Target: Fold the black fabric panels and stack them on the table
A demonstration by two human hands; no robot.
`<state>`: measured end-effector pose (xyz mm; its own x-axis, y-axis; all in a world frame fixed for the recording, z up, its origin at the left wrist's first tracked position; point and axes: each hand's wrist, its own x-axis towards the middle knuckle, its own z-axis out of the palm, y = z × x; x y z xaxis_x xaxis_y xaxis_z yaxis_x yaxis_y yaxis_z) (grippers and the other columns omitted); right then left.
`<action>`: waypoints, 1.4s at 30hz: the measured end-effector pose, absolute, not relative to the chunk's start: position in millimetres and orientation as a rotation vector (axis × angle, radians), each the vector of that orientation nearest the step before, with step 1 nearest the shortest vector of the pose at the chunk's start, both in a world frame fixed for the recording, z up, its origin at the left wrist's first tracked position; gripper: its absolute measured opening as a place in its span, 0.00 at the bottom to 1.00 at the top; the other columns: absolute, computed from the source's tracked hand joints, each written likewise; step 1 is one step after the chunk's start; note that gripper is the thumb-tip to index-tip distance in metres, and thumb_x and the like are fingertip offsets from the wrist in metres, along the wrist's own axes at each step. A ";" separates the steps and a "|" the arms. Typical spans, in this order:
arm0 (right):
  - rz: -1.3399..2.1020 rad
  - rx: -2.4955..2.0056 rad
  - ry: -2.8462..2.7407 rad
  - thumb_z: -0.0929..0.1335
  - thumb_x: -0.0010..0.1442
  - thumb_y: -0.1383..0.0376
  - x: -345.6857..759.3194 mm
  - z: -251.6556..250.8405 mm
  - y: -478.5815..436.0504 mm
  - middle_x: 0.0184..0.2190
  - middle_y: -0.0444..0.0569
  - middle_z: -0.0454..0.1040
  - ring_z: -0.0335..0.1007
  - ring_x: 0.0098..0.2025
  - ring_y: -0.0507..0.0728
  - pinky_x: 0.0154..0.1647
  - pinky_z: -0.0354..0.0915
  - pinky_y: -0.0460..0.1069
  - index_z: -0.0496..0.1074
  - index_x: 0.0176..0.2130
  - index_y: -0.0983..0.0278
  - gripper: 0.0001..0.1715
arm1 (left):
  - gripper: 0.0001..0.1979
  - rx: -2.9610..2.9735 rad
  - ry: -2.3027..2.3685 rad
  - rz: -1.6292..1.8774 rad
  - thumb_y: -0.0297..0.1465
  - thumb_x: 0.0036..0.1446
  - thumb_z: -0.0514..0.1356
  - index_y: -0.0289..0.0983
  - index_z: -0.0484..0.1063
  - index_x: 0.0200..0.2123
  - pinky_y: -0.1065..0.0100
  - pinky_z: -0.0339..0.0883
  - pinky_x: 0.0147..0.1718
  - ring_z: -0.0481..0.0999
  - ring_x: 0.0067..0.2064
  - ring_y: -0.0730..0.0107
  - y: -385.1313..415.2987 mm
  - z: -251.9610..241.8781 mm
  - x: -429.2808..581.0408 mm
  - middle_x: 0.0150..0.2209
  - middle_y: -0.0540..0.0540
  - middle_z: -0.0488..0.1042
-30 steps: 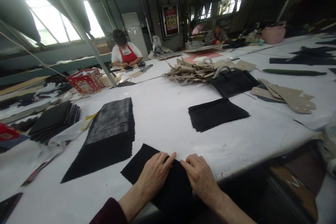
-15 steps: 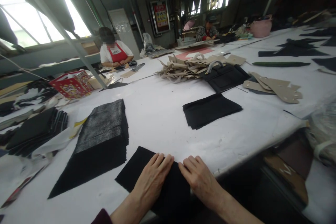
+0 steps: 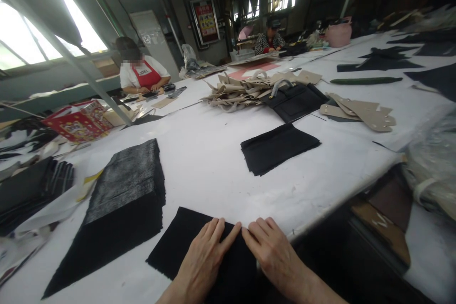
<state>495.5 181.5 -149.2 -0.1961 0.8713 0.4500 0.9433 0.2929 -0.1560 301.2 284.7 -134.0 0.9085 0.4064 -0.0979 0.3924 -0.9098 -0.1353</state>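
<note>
A black fabric piece (image 3: 181, 232) lies at the table's near edge, its lower part hidden under my hands. My left hand (image 3: 210, 249) rests on it, fingers stretched out, index finger pointing to its top edge. Close to that fingertip, my right hand (image 3: 267, 244) has its fingers curled together at the fabric's upper right edge, pinching it. Left of them is a stack of black fabric (image 3: 124, 213) with a greyish speckled upper part. Beyond my hands sits a smaller black folded stack (image 3: 280, 147).
Farther back are a black bag (image 3: 295, 102), a heap of beige pieces (image 3: 242, 90) and beige straps (image 3: 363, 111). A red printed bag (image 3: 80, 121) stands at left. Two people sit across the white table (image 3: 199, 152). Clear plastic (image 3: 431, 171) is at right.
The view has shifted a little to the right. My left index finger has stretched out toward my right hand, and the two hands are closer together at the fabric's edge.
</note>
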 end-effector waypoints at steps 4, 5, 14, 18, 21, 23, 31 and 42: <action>-0.186 -1.613 -2.055 0.62 0.62 0.77 496.7 -153.4 178.5 0.34 0.49 0.67 0.60 0.36 0.58 0.40 0.58 0.54 0.71 0.48 0.69 0.16 | 0.45 -2.954 -0.589 0.185 0.17 0.54 0.52 0.48 0.37 0.71 0.52 0.63 0.58 0.65 0.59 0.52 283.9 -135.3 301.6 0.60 0.38 0.62; -0.185 -1.612 -2.040 0.62 0.62 0.77 496.8 -154.5 178.1 0.34 0.49 0.67 0.60 0.36 0.58 0.39 0.58 0.54 0.71 0.49 0.70 0.16 | 0.46 -2.956 -0.581 0.186 0.17 0.54 0.52 0.48 0.37 0.71 0.52 0.63 0.58 0.65 0.59 0.52 284.0 -135.3 301.7 0.60 0.37 0.62; -0.138 -1.613 -1.939 0.60 0.62 0.76 498.9 -160.0 173.5 0.33 0.49 0.67 0.59 0.35 0.58 0.38 0.56 0.54 0.70 0.49 0.68 0.18 | 0.45 -2.931 -0.495 0.119 0.18 0.54 0.53 0.47 0.38 0.71 0.51 0.66 0.55 0.66 0.58 0.49 286.9 -136.2 299.7 0.58 0.35 0.64; -0.005 -1.638 -1.860 0.60 0.63 0.75 499.0 -161.5 171.5 0.34 0.48 0.67 0.60 0.36 0.57 0.41 0.56 0.54 0.70 0.47 0.65 0.16 | 0.46 -2.898 -0.474 0.107 0.18 0.53 0.54 0.45 0.39 0.71 0.52 0.67 0.55 0.67 0.58 0.49 286.6 -135.0 301.1 0.58 0.36 0.65; 0.063 -1.706 -1.836 0.62 0.62 0.75 496.8 -159.5 172.3 0.37 0.48 0.68 0.62 0.39 0.57 0.44 0.56 0.55 0.67 0.56 0.64 0.23 | 0.46 -2.852 -0.466 0.094 0.17 0.52 0.52 0.44 0.39 0.71 0.52 0.66 0.56 0.68 0.57 0.51 285.3 -132.4 303.1 0.57 0.36 0.66; 0.030 -1.731 -1.896 0.63 0.60 0.75 495.7 -158.1 173.0 0.38 0.49 0.69 0.62 0.40 0.58 0.45 0.57 0.55 0.64 0.59 0.65 0.28 | 0.46 -2.828 -0.453 0.084 0.17 0.52 0.51 0.43 0.39 0.71 0.52 0.66 0.56 0.69 0.56 0.51 284.5 -130.5 304.6 0.56 0.36 0.67; -0.137 -1.672 -2.079 0.64 0.62 0.69 504.2 -155.6 166.3 0.43 0.51 0.71 0.64 0.42 0.60 0.48 0.56 0.57 0.64 0.59 0.68 0.26 | 0.44 -2.903 -0.510 0.155 0.17 0.52 0.51 0.44 0.43 0.71 0.51 0.60 0.61 0.67 0.60 0.53 291.2 -125.1 293.5 0.61 0.40 0.65; 0.061 -1.661 -1.928 0.61 0.68 0.65 504.8 -137.5 185.1 0.40 0.50 0.70 0.64 0.41 0.59 0.44 0.58 0.55 0.69 0.54 0.61 0.16 | 0.48 -2.906 -0.820 0.232 0.13 0.44 0.50 0.45 0.49 0.69 0.52 0.54 0.63 0.63 0.63 0.53 306.5 -130.2 267.7 0.66 0.42 0.60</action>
